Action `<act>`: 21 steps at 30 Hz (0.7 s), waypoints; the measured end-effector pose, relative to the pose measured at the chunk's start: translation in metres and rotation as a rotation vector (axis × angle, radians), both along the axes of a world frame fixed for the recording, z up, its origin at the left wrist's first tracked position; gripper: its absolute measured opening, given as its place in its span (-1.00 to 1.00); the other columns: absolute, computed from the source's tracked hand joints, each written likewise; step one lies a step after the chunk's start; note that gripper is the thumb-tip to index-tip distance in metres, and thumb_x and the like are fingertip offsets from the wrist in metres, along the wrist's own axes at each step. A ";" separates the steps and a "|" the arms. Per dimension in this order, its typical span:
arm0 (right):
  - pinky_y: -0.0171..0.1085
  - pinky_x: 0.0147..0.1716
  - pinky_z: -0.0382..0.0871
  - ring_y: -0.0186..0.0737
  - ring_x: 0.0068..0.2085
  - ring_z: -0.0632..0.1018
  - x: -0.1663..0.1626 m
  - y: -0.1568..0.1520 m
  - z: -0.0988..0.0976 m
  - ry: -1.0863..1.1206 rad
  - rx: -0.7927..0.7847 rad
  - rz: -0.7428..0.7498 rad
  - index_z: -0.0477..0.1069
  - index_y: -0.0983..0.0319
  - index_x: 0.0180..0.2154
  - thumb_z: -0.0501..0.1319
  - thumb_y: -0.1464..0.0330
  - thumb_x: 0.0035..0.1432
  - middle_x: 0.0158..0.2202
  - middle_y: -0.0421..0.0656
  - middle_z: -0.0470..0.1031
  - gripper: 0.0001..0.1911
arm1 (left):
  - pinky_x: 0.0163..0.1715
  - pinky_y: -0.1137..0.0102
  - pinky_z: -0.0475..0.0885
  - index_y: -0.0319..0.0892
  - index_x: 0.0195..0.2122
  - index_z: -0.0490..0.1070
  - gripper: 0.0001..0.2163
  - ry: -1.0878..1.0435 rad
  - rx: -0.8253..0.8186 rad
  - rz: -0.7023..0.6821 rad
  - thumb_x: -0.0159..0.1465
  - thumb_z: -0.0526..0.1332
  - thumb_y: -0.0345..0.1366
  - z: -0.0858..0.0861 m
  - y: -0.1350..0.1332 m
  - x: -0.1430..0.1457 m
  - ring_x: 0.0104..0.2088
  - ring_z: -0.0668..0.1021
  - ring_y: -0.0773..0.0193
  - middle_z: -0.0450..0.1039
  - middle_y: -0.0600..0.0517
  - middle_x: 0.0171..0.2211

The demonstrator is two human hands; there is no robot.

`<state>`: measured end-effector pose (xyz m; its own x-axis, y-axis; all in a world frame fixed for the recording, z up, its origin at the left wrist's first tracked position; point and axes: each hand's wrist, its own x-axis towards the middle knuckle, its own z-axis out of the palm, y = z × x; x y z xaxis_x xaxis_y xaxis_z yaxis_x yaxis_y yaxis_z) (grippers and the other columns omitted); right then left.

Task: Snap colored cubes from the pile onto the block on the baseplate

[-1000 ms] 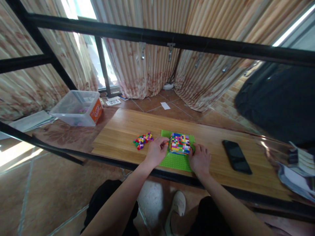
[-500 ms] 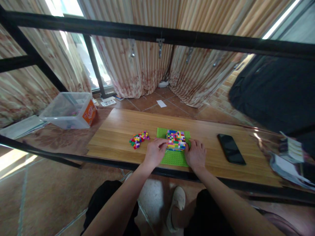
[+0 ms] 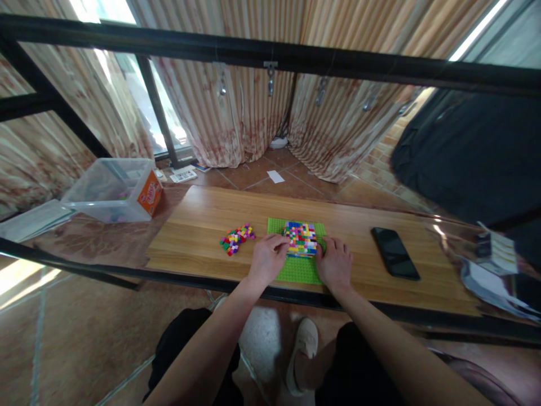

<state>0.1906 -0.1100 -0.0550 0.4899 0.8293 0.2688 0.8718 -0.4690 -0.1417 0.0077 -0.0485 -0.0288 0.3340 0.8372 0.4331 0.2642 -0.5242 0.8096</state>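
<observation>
A multicoloured block of toy bricks [image 3: 301, 238] stands on a green studded baseplate [image 3: 298, 272]. At the block's left side is my left hand [image 3: 269, 256], its thumb and forefinger pinched together; whatever lies between the fingertips is too small to make out. My right hand [image 3: 335, 262] rests at the right side, over the baseplate's edge, with its thumb close against the block and its other fingers stretched forward. A loose heap of small coloured bricks [image 3: 236, 239] lies on the wooden board left of the baseplate.
A black phone [image 3: 395, 253] lies right of the baseplate on the wooden board [image 3: 203, 214]. At the left stands a clear plastic box [image 3: 114, 192] with an orange label. A black metal bar [image 3: 177, 49] crosses above the far side. Papers and a small box [image 3: 497, 254] sit at the far right.
The whole view has shifted slightly. Both hands stay beside the brick block, and my left fingertips have moved only a little at its left edge.
</observation>
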 end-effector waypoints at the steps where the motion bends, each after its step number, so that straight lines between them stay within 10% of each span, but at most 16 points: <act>1: -0.13 -0.14 0.14 0.02 0.00 0.38 0.000 0.000 0.000 0.003 0.004 0.001 0.41 0.26 0.02 0.00 0.24 0.33 0.06 0.02 0.45 -0.63 | -0.26 0.41 0.49 -0.16 -0.32 0.57 -0.88 -0.010 -0.020 0.007 0.26 0.23 -0.45 0.000 0.000 0.001 -0.32 0.60 0.31 0.60 0.02 -0.34; 8: -0.12 -0.15 0.14 0.02 -0.01 0.37 0.000 0.001 0.000 0.016 0.020 0.006 0.42 0.26 0.02 0.01 0.26 0.31 0.02 0.04 0.46 -0.63 | -0.29 0.42 0.47 -0.17 -0.38 0.53 -0.88 -0.042 -0.087 0.036 0.22 0.22 -0.47 0.002 -0.003 0.002 -0.34 0.57 0.32 0.57 0.04 -0.38; 21: -0.14 -0.15 0.14 0.01 -0.01 0.38 0.001 0.001 -0.002 0.005 0.014 0.007 0.41 0.26 0.01 0.01 0.24 0.32 0.03 0.02 0.46 -0.64 | -0.07 0.35 0.52 -0.16 -0.14 0.52 -0.80 0.208 0.270 -0.023 0.39 0.08 -0.37 -0.011 -0.009 -0.005 -0.12 0.57 0.26 0.55 -0.07 -0.18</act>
